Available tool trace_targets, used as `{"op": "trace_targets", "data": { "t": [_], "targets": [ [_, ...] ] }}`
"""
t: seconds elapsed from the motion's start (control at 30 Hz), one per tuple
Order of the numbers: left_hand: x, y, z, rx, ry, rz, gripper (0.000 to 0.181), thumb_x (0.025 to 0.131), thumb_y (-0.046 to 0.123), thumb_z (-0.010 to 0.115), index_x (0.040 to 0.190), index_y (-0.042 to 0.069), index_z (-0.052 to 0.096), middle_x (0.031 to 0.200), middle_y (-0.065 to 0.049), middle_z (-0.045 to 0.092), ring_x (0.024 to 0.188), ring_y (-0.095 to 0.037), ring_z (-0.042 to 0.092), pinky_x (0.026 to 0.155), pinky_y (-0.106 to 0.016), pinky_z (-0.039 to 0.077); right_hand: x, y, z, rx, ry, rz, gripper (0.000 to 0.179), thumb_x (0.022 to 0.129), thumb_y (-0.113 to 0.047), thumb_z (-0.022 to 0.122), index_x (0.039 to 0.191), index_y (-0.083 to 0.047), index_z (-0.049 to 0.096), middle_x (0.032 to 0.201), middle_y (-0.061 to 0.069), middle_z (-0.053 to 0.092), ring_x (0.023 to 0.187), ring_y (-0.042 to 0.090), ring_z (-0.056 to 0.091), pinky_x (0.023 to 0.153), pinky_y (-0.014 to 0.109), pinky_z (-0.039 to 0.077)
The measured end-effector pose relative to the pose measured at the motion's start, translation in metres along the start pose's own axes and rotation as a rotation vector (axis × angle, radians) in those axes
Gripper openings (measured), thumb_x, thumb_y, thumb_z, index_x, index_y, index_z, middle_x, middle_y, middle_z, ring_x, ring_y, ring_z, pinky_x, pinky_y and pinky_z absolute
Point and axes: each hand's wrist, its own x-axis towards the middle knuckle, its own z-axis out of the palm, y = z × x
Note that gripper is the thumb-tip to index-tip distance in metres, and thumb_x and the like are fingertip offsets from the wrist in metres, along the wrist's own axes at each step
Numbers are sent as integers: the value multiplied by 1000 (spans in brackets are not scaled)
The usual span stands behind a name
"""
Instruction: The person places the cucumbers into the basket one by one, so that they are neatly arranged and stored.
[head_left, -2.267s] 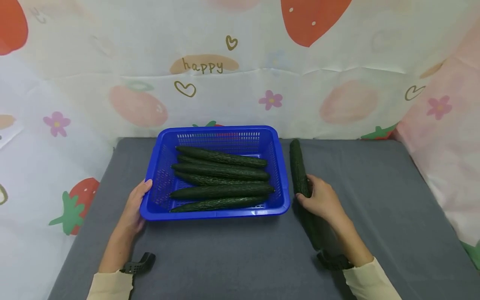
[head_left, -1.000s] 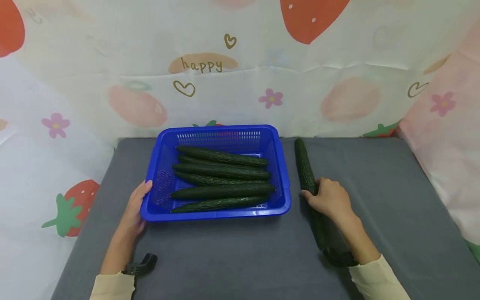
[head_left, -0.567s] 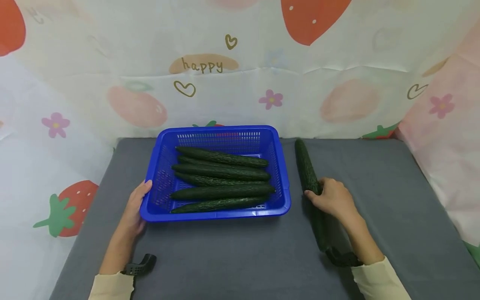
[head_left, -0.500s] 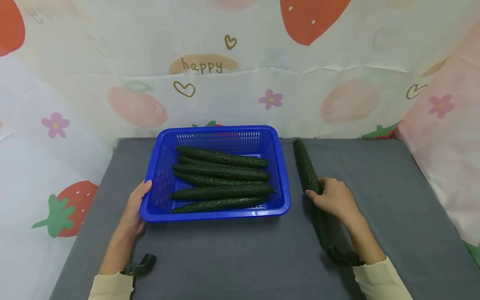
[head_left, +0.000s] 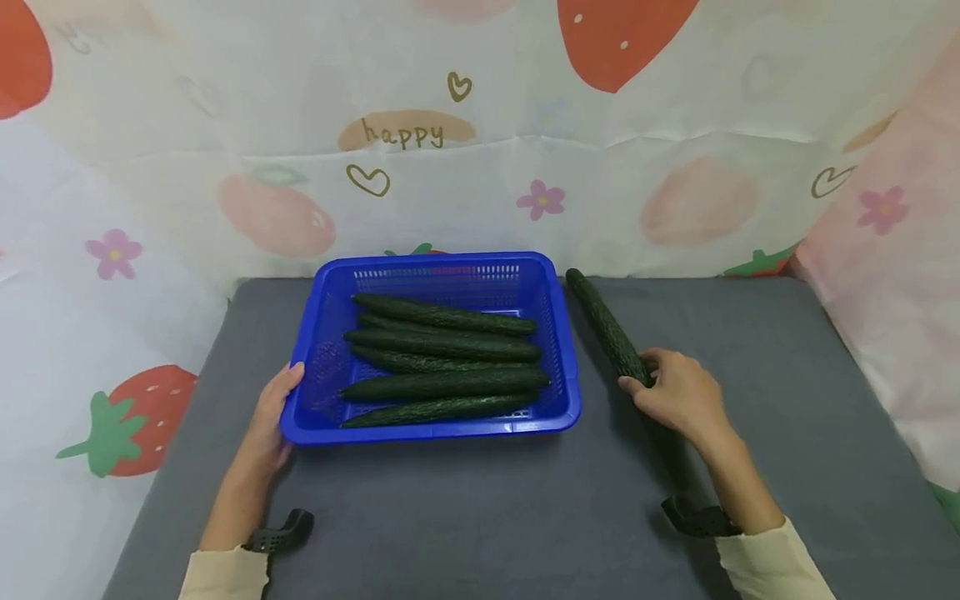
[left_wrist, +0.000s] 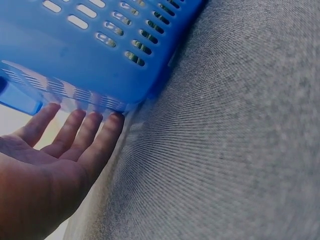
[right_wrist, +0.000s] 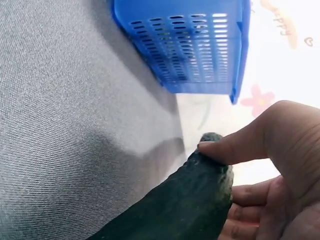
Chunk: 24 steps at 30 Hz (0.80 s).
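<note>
In the head view my left hand [head_left: 266,417] holds the left side of a blue plastic basket [head_left: 435,431], one fingertip lying over the rim. The left wrist view shows slightly bent fingers [left_wrist: 102,142] against its slotted wall. Several dark green cucumbers [head_left: 442,383] lie side by side inside. To the basket's right, my right hand [head_left: 678,396] grips another cucumber [head_left: 603,325] between thumb and fingers. Its far end points toward the basket's back right corner; its near part is largely hidden by the hand. The right wrist view shows the thumb pressed on this cucumber [right_wrist: 180,200].
A grey cloth [head_left: 450,517] covers the table. Behind it and at both sides hangs a white printed curtain [head_left: 480,200] with strawberries and flowers. Black wrist straps [head_left: 281,531] sit below both hands, above pale sleeves [head_left: 225,575].
My right hand first shifted right with the cucumber. Then the cucumber's far end swung left toward the basket, and its near end went out of sight. The left hand and basket stay in place.
</note>
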Motion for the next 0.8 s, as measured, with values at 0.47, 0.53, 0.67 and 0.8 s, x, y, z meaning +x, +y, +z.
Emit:
{"op": "trace_targets", "data": {
  "t": [0.47, 0.53, 0.67, 0.8],
  "targets": [
    [0, 1, 1, 33, 5, -13, 30, 116, 33, 34, 140, 25, 51, 121, 9, 72, 106, -6, 70, 88, -25, 61, -3, -6, -12, 28, 92, -13, 60, 102, -39, 68, 148, -3, 58, 135, 26, 70, 115, 45, 70, 84, 63, 55],
    [0, 2, 0, 52, -11, -11, 32, 116, 34, 34, 143, 23, 47, 124, 9, 71, 109, -6, 70, 90, -25, 60, -3, -8, -15, 27, 105, -14, 60, 102, -40, 67, 149, -5, 57, 138, 25, 68, 117, 45, 69, 87, 66, 53],
    [2, 3, -1, 70, -31, -11, 37, 116, 35, 33, 148, 20, 42, 127, 9, 69, 112, -6, 68, 92, -25, 59, -3, -14, -20, 44, 116, -25, 60, 102, -42, 67, 151, -9, 56, 141, 23, 67, 121, 44, 69, 90, 69, 51],
    [4, 3, -1, 79, -38, -7, 39, 116, 36, 33, 150, 18, 41, 128, 8, 67, 113, -7, 68, 92, -25, 59, -3, -21, -26, 57, 124, -40, 60, 103, -42, 67, 152, -10, 56, 140, 24, 67, 122, 45, 68, 90, 69, 52]
  ]
}}
